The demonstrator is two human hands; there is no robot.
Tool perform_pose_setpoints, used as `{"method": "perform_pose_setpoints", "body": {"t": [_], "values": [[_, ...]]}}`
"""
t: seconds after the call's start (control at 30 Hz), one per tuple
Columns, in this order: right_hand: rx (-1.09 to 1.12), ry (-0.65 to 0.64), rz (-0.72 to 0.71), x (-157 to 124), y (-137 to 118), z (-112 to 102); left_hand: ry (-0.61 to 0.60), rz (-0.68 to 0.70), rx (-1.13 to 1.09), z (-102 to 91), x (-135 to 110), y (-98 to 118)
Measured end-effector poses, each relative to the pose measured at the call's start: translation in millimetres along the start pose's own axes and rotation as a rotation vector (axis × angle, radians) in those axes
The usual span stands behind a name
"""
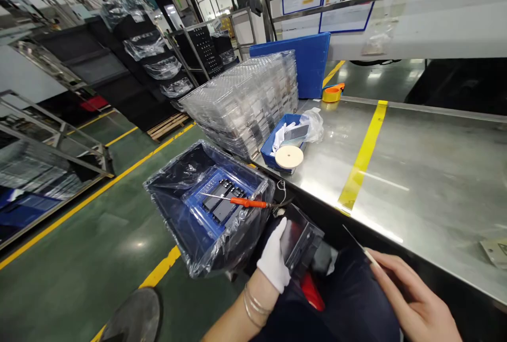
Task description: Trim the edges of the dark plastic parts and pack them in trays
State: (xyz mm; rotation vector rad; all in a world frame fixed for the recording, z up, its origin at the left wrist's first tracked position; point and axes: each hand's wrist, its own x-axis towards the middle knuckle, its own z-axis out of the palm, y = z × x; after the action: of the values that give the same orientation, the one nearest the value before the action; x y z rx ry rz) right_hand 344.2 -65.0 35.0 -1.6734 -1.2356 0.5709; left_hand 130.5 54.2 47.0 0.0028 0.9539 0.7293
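**A:** Grip?

**B:** Left hand (273,257), white cotton glove, closed around a flat black rectangular part (301,241), which rests against the dark trouser lap, apparently for steadiness. Right hand (412,299), bare, curled around a slim white-handled pointed blade (366,252). Its tip is near that part, not visibly touching.

**A:** Close by?

**B:** To the left, one black crate lined with clear plastic (170,199), holding one blue tray (198,204). Two black oblong parts (222,202) are visible there, with one orange-handled screwdriver (247,202) across them, handy.

**A:** Farther?

**B:** One stack of clear plastic trays (241,104), uncountable; one small blue bin (269,157) with white gloves (281,136); one orange tape roll (331,93) on the stainless steel table (415,183).
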Motion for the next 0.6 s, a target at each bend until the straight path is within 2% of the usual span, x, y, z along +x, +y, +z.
{"method": "perform_pose_setpoints", "body": {"t": [0.13, 0.3, 0.47, 0.6], "values": [[0.024, 0.031, -0.212, 6, -20, 12, 0.095, -0.037, -0.105, 5.1, -8, 0], [0.049, 0.02, -0.3, 7, -35, 24, 0.122, 0.022, -0.076, 6.9, -9, -4], [0.028, -0.026, -0.332, 8, -43, 27, -0.076, -0.014, -0.019, -3.9, -1, -8], [-0.02, 0.069, -0.269, 6, -30, 12, -0.238, 0.023, -0.087, -24.0, 12, 1]]}}
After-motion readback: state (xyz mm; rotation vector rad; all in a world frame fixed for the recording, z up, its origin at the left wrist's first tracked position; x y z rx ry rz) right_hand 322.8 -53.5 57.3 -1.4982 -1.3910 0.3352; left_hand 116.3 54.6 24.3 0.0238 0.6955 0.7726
